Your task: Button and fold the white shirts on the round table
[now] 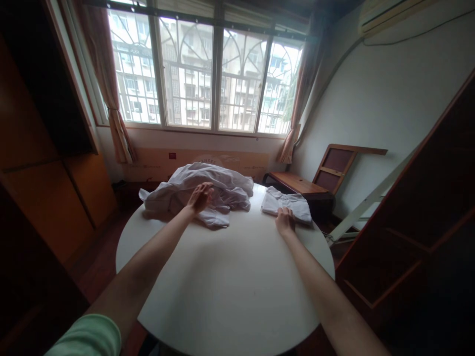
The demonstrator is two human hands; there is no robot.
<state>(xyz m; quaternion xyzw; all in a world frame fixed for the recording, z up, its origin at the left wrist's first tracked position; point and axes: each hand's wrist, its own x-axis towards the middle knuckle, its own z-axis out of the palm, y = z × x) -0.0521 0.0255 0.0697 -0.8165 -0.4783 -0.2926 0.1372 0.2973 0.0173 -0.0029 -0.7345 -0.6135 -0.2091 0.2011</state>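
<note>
We look down on a round white tabletop (230,277) with both of our bare arms stretched toward its far side. Our left hand (200,197) is open, palm down and fingers spread, resting on or just over the near slope of a loose heap of white garments (208,190) that occupies the far left of the tabletop; nothing is pinched between the fingers, so the hand appears placed to press or gather the cloth rather than to lift it. Our right hand (285,220) lies flat on the near edge of a folded white garment (287,203), which sits at the far right, well apart from the heap and close to the rim; the fingers are extended over the fabric and grip nothing, a posture that, in our judgement, keeps the fold flat and in place. The near half of the tabletop carries nothing, leaving working room between the two lots of cloth. A pale green sleeve (87,338) shows at our left shoulder. Beyond the tabletop stand a barred window (200,74) with drawn-back curtains (111,99), a wooden desk (297,184) to the right, and dark wooden cabinets (40,163) on the left.
</note>
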